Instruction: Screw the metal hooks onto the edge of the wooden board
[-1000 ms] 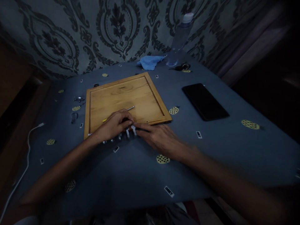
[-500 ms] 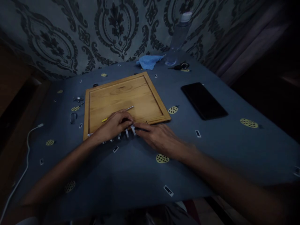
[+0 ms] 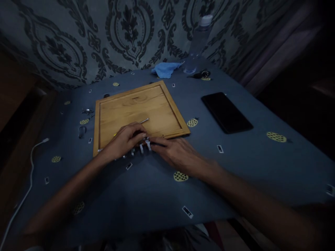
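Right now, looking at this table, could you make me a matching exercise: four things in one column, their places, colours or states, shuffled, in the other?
1. Screwdriver
2. Cloth
3. Phone
4. Board

A. Black, lying flat
B. Wooden, with a framed edge
C. Partly hidden by the left hand
D. Blue, crumpled, near the bottle

Pairs: 1-C, 2-D, 3-A, 4-B

The light is dim, the edges soft and dark.
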Motion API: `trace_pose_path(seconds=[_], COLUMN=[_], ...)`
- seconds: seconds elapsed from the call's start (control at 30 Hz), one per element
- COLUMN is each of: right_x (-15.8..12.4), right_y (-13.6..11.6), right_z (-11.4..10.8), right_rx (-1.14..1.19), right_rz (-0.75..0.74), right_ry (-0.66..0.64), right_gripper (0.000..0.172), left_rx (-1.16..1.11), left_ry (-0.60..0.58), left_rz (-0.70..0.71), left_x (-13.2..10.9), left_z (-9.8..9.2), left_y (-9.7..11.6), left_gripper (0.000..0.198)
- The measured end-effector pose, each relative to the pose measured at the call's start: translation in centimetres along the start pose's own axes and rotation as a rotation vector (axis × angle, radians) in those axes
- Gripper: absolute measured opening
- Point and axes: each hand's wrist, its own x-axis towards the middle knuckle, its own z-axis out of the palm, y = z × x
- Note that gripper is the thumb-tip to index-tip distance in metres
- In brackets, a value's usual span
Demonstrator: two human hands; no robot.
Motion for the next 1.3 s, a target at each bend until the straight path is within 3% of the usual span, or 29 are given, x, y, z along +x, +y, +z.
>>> trace_pose_path(seconds=[0.13,0.3,0.47,0.7,0.97,1.07,1.17,1.23,1.3], right_x=[0.0,0.1,0.2,0.4,0.2,0.0,0.7,1.8,3.6], right_y=[0.0,-0.1,-0.1,-0.3,0.0,0.7,1.6,2.0,2.3], right_z=[-0.1,-0.1,-0.1,-0.4,-0.1,0.3,0.0,-0.6,-1.3], right_rx=[0.031,0.053,0.06,0.054,0.144,0.299,0.347,0.336,0.305], right_rz=[0.0,0.016,0.022,0.036,0.02,0.007,0.097,0.138,0.127], right_ry=[0.01,-0.009,-0.026,-0.053,0.014,0.128,0.239,0.223,0.124], right_gripper=[0.034,0.022,0.023,0.024,0.026,0.034,0.036,0.035,0.034], left_rx=[0.123,0.317,0.365,0.305,0.248,0.232,0.226,0.236,0.253], left_ry=[0.084,0.131,0.2,0.229,0.234,0.246,0.248,0.248,0.251], left_rz=[0.001,0.038,0.006,-0.015,-0.052,-0.037,-0.031,-0.031,-0.028], left_x=[-2.0,-3.8,-3.8,-3.7,-3.6,-3.6,-3.6,-3.6,-3.6], left_z=[0.2,2.1,3.8,4.2,4.4,4.4,4.5,4.5,4.5], left_y=[0.8,1.2,0.8,0.3,0.4,0.3,0.3,0.3,0.3], left_gripper=[0.028,0.038,0.05,0.066,0.066,0.069,0.067,0.061,0.055])
